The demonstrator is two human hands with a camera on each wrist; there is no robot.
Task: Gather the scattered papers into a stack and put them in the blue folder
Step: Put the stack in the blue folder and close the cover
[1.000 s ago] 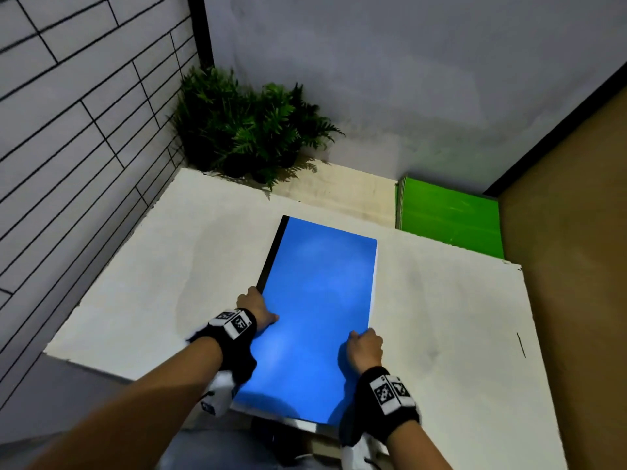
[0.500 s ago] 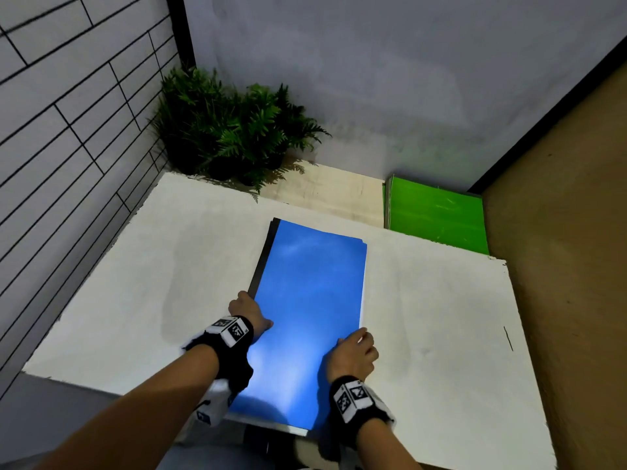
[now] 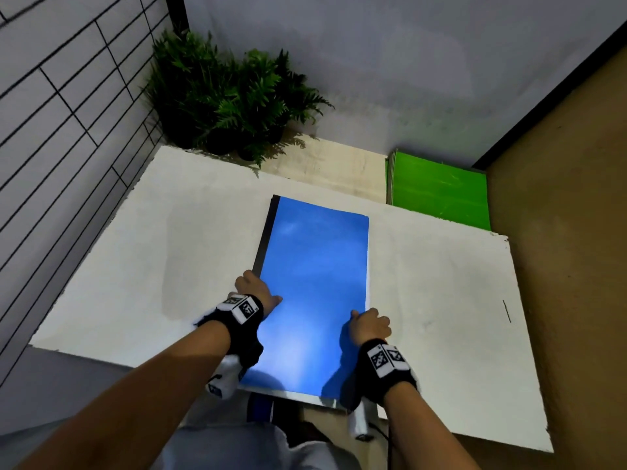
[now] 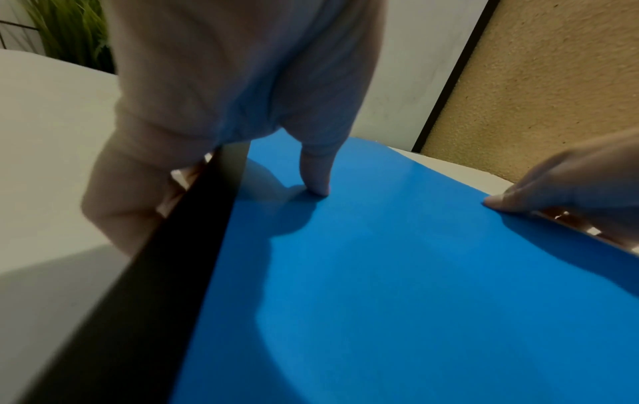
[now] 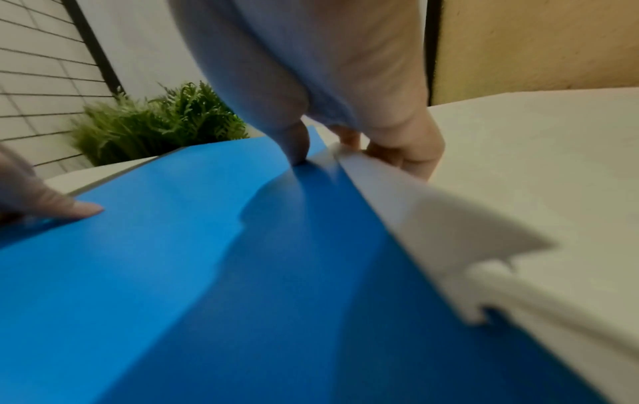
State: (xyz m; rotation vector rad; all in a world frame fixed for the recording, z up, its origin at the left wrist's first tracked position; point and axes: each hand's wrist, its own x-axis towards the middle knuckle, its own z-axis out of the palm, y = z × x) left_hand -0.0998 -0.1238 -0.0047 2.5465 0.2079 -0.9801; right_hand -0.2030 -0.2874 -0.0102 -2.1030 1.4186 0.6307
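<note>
The closed blue folder [image 3: 315, 293] lies lengthwise on the white table [image 3: 135, 249], its black spine [image 3: 266, 232] on the left. My left hand [image 3: 258, 293] grips the spine side, thumb [image 4: 318, 175] on the cover and fingers curled under the edge. My right hand [image 3: 369, 325] grips the opposite long edge, thumb [image 5: 297, 147] on top and fingers below. White papers [image 5: 432, 213] show along that edge, inside the folder. The near end of the folder hangs over the table's front edge.
A green potted plant [image 3: 230, 96] stands at the far left corner by the tiled wall. A green folder [image 3: 437, 188] lies on the surface behind the table at the far right. A brown wall [image 3: 576, 232] borders the table's right side.
Both hands stay on the folder's two long edges. The right hand has shifted slightly outward onto the right edge. The folder has barely moved.
</note>
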